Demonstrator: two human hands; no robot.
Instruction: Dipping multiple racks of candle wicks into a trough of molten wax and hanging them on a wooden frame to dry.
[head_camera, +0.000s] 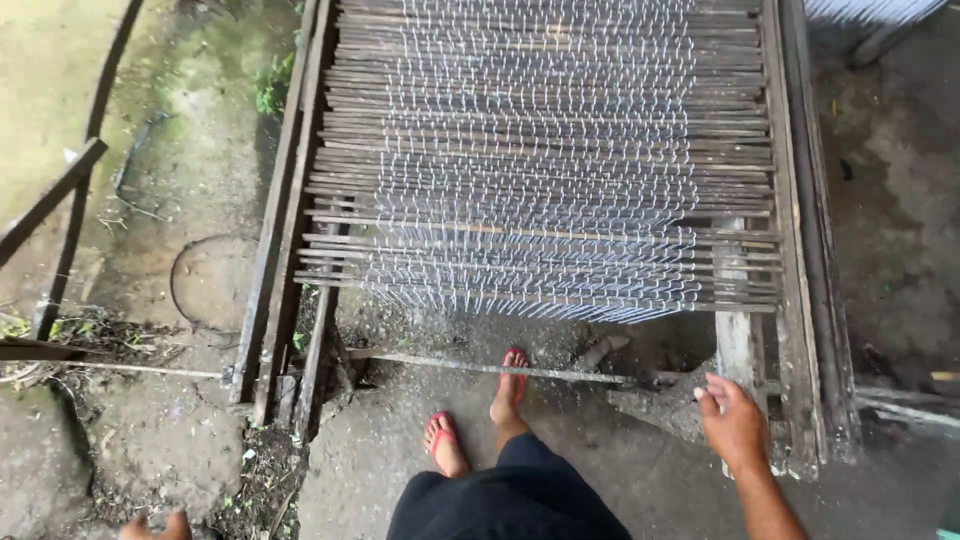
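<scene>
Head view: I see right hand (733, 420) at wooden frame's (795, 300) near right corner, fingers curled, holding nothing; left hand (155, 527) barely visible, grip unclear; wire mesh (530, 170) on slats.

No packages, labels, signs or screens show anywhere in this view.

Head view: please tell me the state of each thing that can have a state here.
Wire mesh: spread flat over the slats.
Wooden frame: lying flat on the ground, weathered.
Right hand: open, empty, near the frame's corner.
Left hand: mostly out of view, grip unclear.
Red sandals: worn on both feet.
</scene>
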